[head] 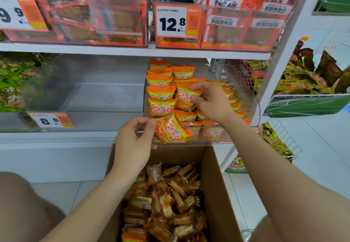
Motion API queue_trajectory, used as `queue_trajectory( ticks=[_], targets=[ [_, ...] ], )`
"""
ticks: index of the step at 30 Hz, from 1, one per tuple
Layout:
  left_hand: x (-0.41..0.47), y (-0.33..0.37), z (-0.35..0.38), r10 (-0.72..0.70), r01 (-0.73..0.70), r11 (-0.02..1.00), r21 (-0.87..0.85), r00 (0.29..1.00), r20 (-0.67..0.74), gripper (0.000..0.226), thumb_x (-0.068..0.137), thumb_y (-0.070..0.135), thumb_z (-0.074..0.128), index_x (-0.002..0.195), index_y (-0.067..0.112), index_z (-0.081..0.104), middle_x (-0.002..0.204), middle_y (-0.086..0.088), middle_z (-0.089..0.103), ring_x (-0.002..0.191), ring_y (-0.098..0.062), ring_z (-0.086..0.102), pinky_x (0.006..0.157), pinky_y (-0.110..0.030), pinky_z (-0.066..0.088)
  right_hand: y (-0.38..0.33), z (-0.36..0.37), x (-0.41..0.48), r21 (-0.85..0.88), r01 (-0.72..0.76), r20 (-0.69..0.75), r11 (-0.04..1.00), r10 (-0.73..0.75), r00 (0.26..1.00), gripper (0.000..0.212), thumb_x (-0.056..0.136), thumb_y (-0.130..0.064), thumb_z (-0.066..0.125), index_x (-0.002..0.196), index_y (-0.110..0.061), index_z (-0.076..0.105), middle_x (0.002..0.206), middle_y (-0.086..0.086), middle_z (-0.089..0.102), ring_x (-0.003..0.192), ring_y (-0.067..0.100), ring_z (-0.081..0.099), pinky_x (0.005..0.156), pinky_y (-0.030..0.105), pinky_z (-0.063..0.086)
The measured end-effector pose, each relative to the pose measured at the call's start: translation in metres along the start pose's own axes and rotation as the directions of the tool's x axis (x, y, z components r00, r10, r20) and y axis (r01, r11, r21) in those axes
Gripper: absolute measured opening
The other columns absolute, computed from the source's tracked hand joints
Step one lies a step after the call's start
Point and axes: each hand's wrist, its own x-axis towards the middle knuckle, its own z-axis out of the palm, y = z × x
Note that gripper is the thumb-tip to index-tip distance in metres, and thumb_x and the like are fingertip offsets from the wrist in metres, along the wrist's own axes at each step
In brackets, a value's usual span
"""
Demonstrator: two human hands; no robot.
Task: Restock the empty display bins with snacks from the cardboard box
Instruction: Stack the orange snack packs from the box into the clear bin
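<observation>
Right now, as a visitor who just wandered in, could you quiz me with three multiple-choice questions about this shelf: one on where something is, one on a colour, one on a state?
1. Where is the cardboard box?
A) on the top shelf
B) low down, in front of the shelves
C) inside a clear bin

2. What colour is most of the packet in the left hand?
A) blue
B) orange
C) white

3. The clear bin behind the 8.8 price tag is:
A) empty
B) heaped full
C) tipped over

Answers:
1 B, its open top shows beneath the lowest shelf edge.
2 B, the wrapper is plainly orange.
3 A, its bare floor shows through the walls.
</observation>
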Motion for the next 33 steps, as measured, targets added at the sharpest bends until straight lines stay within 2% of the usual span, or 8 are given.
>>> queue_trajectory(
  ticks=[5,10,13,17,22,24,27,33],
  targets=[
    [-0.004,0.006,-0.001,-0.062,0.060,0.995,-0.077,0.998,-0.014,0.011,0.103,0.030,0.065,0.105,0.021,0.070,0.093,0.003,0.076,0.077,-0.019,0.078,0.069,-0.039,0.066,0.001,0.002,-0.006,-0.039,0.011,0.026,0.999,-0.010,1.000,0.028,0.102,-0.011,0.064,0.126,-0.027,0.064,0.071,0.003,0.058,0.062,0.017,0.056,0.058,0.030,0.045],
    [-0.006,0.012,0.000,-0.191,0.196,0.959,-0.203,0.980,0.044,0.015,0.103,0.026,0.065,0.110,0.013,0.070,0.103,-0.009,0.077,0.085,-0.022,0.080,0.070,-0.034,0.066,-0.008,0.002,-0.017,-0.179,0.019,-0.015,0.984,-0.022,1.000,0.036,0.100,-0.013,0.058,0.125,-0.040,0.062,0.122,0.003,0.053,0.126,0.026,0.041,0.104,0.042,0.041],
    [-0.005,0.017,0.001,-0.280,0.296,0.900,-0.319,0.955,0.096,0.023,0.103,0.024,0.065,0.110,0.002,0.067,0.103,-0.013,0.078,0.088,-0.027,0.080,0.073,-0.035,0.067,-0.037,-0.018,-0.033,-0.025,0.046,-0.103,0.999,-0.048,0.994,0.019,0.102,-0.023,0.060,0.116,-0.032,0.068,0.112,-0.002,0.061,0.110,0.019,0.055,0.094,0.044,0.049],
    [-0.008,0.028,0.007,-0.308,0.371,0.823,-0.431,0.928,0.209,0.025,0.104,0.021,0.065,0.110,-0.004,0.065,0.103,-0.020,0.078,0.092,-0.031,0.079,0.076,-0.036,0.066,-0.065,-0.041,-0.069,0.219,-0.057,0.350,0.974,-0.024,0.936,0.033,0.094,-0.038,0.077,0.125,-0.034,0.066,0.112,-0.007,0.071,0.087,0.016,0.072,0.078,0.047,0.061],
    [-0.008,0.039,0.009,0.020,-0.038,0.992,0.118,0.988,0.150,0.017,0.105,0.035,0.061,0.112,0.021,0.067,0.102,0.004,0.075,0.081,-0.014,0.076,0.066,-0.033,0.063,-0.044,-0.040,-0.065,0.261,0.010,0.084,0.965,-0.033,0.996,0.038,0.094,-0.023,0.079,0.127,-0.027,0.060,0.090,-0.011,0.068,0.080,0.019,0.071,0.071,0.040,0.058],
    [0.001,0.033,0.004,0.357,-0.403,0.724,0.560,0.913,0.196,0.017,0.105,0.034,0.057,0.118,0.027,0.064,0.113,0.012,0.065,0.094,-0.005,0.066,0.073,-0.025,0.053,-0.034,-0.043,-0.055,0.178,0.028,-0.091,0.984,-0.012,0.996,0.037,0.095,-0.021,0.078,0.125,-0.028,0.059,0.099,-0.009,0.068,0.077,0.008,0.067,0.067,0.027,0.054],
    [0.020,0.019,0.000,0.515,-0.637,0.339,0.692,0.741,0.430,0.039,0.103,0.023,0.056,0.142,0.020,0.057,0.143,0.000,0.055,0.131,-0.022,0.053,0.102,-0.041,0.047,-0.029,-0.030,-0.054,-0.041,0.090,-0.042,0.995,-0.091,0.995,0.033,0.096,-0.014,0.075,0.123,-0.024,0.059,0.086,-0.013,0.062,0.068,0.000,0.061,0.056,0.012,0.041],
    [0.037,0.009,-0.001,0.426,-0.613,0.176,0.771,0.753,0.502,0.055,0.107,0.034,0.050,0.160,0.024,0.040,0.165,-0.003,0.040,0.156,-0.025,0.030,0.120,-0.059,0.029,-0.030,0.016,-0.051,-0.159,0.021,-0.080,0.987,-0.034,0.996,0.049,0.097,-0.012,0.066,0.140,-0.029,0.052,0.140,0.003,0.037,0.102,0.016,0.059,0.078,0.014,0.045]
  ],
)
